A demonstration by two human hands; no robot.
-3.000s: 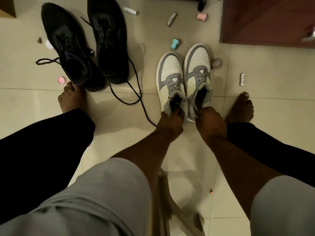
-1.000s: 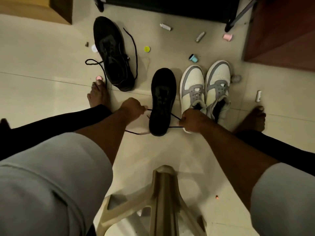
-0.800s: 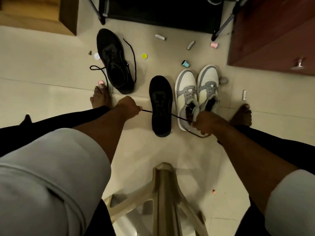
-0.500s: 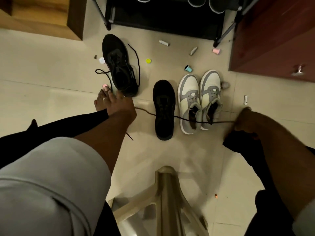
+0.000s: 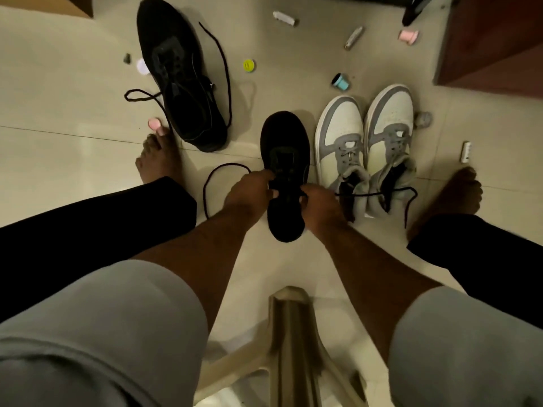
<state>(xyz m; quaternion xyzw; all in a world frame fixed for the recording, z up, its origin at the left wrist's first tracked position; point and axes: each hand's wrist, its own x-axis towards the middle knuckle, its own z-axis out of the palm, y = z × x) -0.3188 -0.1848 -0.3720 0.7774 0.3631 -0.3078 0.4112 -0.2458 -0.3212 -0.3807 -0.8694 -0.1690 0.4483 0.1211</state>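
Tile point(image 5: 235, 154) lies open left of the small black fabric shoe point(image 5: 285, 136); grey-and-white sneakers point(image 5: 338, 133) crowd its right edge. Left hand point(image 5: 249, 192) and right hand point(image 5: 320, 207) each pinch its black lace point(image 5: 379, 194).

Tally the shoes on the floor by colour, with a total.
Black shoes: 2, one far, one near with its lace pinched by the left hand and right hand
White-and-grey shoes: 2
Total: 4
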